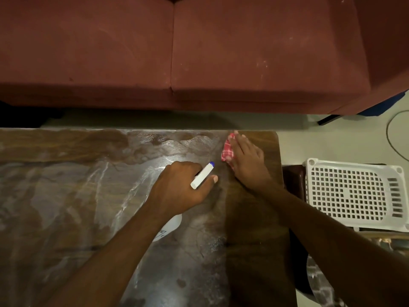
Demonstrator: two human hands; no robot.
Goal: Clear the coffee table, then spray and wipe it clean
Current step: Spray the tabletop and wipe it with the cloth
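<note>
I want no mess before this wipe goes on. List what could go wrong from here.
1. The right hand presses the cloth at the far right corner of the coffee table; a stroke might push it off the edge.
2. The left hand grips the spray bottle with its nozzle aimed toward the right hand; a squeeze could wet that hand.
3. Streaky wet film covers the left half and may dry as marks.
</note>
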